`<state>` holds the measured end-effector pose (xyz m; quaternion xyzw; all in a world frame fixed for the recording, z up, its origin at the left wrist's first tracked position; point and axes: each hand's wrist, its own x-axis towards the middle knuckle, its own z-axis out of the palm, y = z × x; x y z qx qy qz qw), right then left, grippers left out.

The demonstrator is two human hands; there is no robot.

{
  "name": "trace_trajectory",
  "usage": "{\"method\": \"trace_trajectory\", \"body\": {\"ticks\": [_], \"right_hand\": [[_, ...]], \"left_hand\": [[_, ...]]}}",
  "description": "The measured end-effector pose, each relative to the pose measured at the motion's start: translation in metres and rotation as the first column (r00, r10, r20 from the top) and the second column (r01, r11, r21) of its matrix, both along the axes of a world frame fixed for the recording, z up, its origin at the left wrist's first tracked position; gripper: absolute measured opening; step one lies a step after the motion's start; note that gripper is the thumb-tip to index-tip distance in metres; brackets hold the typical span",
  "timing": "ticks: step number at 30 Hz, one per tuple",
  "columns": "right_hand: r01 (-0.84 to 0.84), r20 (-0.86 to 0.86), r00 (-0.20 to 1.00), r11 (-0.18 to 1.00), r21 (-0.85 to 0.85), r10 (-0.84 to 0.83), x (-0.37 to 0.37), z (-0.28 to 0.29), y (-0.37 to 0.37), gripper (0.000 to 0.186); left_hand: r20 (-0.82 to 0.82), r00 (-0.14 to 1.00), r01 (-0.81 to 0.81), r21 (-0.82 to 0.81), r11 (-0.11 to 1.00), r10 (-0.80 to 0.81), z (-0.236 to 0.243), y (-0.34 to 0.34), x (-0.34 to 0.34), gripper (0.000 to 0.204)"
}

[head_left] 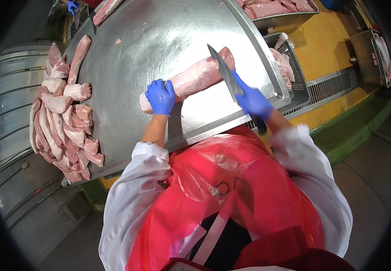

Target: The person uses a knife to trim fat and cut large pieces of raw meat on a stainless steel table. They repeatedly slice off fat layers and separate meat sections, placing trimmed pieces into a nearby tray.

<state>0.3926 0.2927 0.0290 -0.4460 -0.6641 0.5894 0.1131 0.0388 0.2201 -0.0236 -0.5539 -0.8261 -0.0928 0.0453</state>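
Observation:
A long pale-pink pork loin (pixel 193 79) lies slantwise on the metal work table (pixel 127 63). My left hand (pixel 160 96), in a blue glove, grips it near its left end, fingers wrapped over the top and thumb toward the right. In a blue glove too, my right hand (pixel 252 102) is closed round the dark handle of a knife (pixel 225 72). The blade points away from me and crosses over the loin's right end; whether it touches the meat I cannot tell.
A heap of pork strips (pixel 62 122) covers the table's left edge. A metal tub of meat (pixel 277 11) and a grey crate (pixel 298 77) stand beyond the right edge. Another person's gloved hand (pixel 72 6) holds a knife at the far left, near another meat piece (pixel 106 11).

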Motion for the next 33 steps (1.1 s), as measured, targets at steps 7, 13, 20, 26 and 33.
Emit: {"method": "trace_trajectory", "body": {"ticks": [7,13,20,26,33], "right_hand": [[0.094,-0.023,0.995,0.982,-0.165,-0.099,-0.036,0.0,0.022,0.071],[0.016,0.07,0.998,0.983,-0.183,-0.003,0.07,0.026,-0.074,0.083],[0.312,-0.182,0.924,0.938,-0.153,-0.337,0.083,0.018,-0.022,0.079],[0.386,-0.259,0.878,0.916,-0.111,-0.402,0.034,-0.008,-0.007,0.078],[0.311,-0.274,0.907,0.947,-0.074,-0.32,-0.052,-0.023,0.025,0.078]], "left_hand": [[-0.018,0.983,-0.181,-0.073,0.981,0.18,0.008,0.005,0.027,0.043],[0.012,0.966,-0.251,-0.197,0.948,0.258,0.015,0.005,0.028,0.043],[0.249,0.852,0.409,0.23,0.883,-0.46,0.062,0.053,0.102,0.027],[0.343,0.811,0.477,0.079,0.875,-0.474,0.022,0.094,0.115,0.018],[0.503,0.784,0.401,0.035,0.916,-0.362,0.039,0.099,0.108,0.01]]}}
